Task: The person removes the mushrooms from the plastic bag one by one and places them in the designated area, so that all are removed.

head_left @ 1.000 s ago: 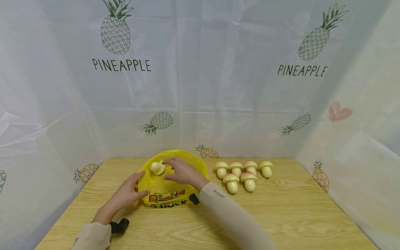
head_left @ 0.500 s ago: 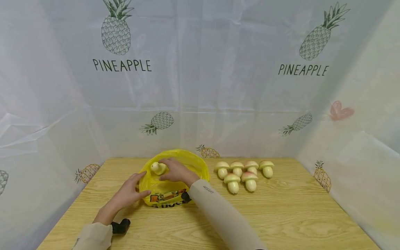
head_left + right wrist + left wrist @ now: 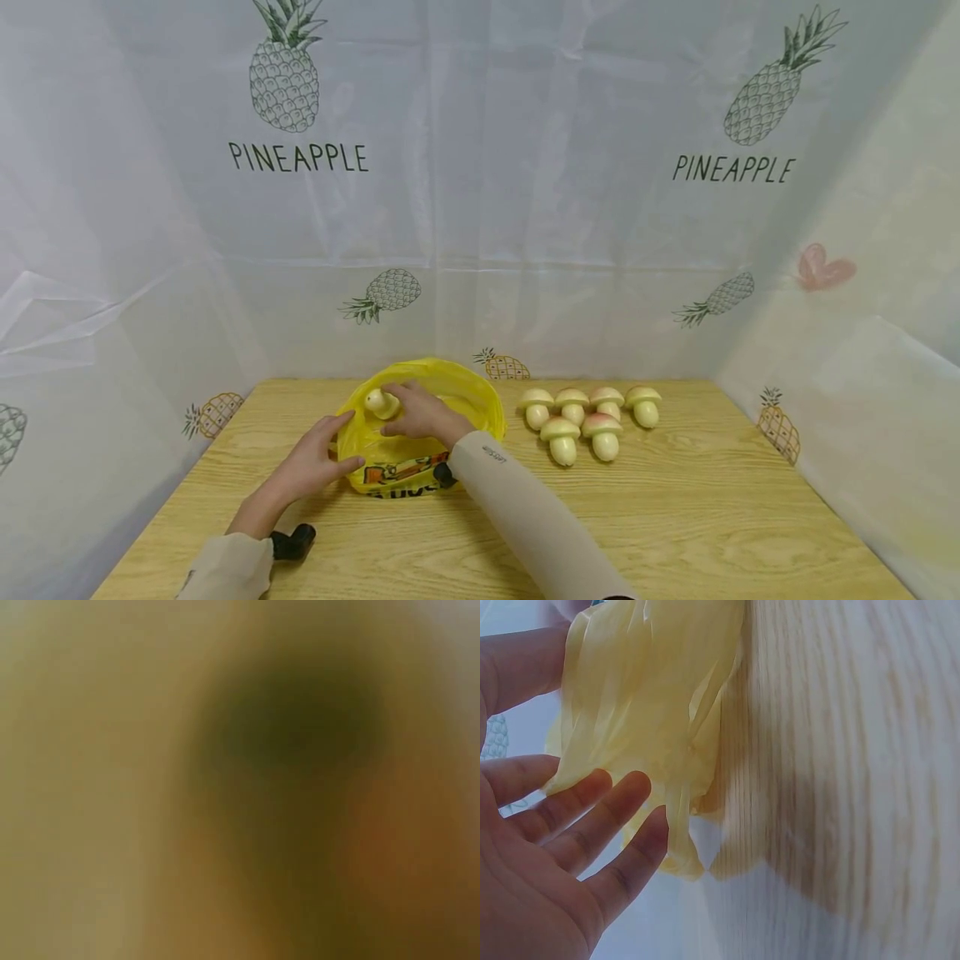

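Note:
A yellow plastic bag (image 3: 352, 442) with printed pictures and letters stands with its wide mouth open. Inside it, toward the left, lies a pale toy mushroom (image 3: 378, 403). My right hand (image 3: 420, 412) reaches into the bag, its fingers and thumb around the mushroom's near end. At the bag's left side my left hand (image 3: 311, 458) spreads its thumb and fingers along the rim. In the left wrist view, the fingers (image 3: 622, 806) are loosely straight against the yellow plastic. The right wrist view is a dark blur.
Several more toy mushrooms (image 3: 562, 442) with pinkish caps stand in two rows right of the bag on the wooden table (image 3: 675, 517). A white curtain printed with pineapples (image 3: 480, 208) closes off the back and sides. Black wrist cameras (image 3: 294, 542) jut from both sleeves.
My right hand has moved left inside the bag and taken hold of the mushroom there. The left hand keeps its place at the rim.

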The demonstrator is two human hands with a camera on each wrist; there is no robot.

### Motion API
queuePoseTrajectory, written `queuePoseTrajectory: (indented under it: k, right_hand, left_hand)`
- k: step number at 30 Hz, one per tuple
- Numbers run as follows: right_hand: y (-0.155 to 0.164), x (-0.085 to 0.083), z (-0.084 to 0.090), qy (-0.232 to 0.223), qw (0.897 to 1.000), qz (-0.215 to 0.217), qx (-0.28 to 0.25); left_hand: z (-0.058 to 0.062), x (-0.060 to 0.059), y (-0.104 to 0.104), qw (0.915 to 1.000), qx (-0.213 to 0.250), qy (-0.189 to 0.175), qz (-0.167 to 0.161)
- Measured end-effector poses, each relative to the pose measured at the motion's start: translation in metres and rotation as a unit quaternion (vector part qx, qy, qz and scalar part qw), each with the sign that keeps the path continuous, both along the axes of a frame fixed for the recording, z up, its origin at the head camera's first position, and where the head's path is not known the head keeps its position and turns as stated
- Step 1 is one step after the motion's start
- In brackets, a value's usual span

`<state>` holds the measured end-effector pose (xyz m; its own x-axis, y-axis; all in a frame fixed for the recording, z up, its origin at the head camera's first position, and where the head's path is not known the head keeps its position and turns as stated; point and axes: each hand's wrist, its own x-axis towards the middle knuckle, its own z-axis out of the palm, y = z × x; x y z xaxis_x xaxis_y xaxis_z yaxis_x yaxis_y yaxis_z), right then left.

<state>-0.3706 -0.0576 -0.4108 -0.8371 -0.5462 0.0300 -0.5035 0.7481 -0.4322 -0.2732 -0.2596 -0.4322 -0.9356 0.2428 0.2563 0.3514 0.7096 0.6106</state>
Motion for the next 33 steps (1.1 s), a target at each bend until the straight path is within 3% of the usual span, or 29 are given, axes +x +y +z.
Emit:
queuePoseTrajectory:
  k: [9,15,26,33]
  right_hand:
    - [0.0017,0.0013,-0.0004,0.019,0.999,-0.001,0.027]
    - [0.0,-0.001,-0.003,0.03,0.999,-0.004,0.015]
    - [-0.0062,-0.0016,-0.0059,-0.037,0.999,-0.014,-0.02]
    - [-0.0072,-0.0032,-0.0076,-0.008,0.999,-0.017,-0.027]
  left_hand:
    - [0.0006,-0.0002,-0.0009,1.0,0.002,0.003,-0.002]
    - [-0.0027,-0.0023,-0.0017,1.0,0.003,0.001,0.0]
    - [-0.0028,-0.0027,-0.0006,1.0,0.007,0.001,-0.004]
    - [-0.0028,-0.0024,-0.0017,1.0,0.008,-0.001,-0.006]
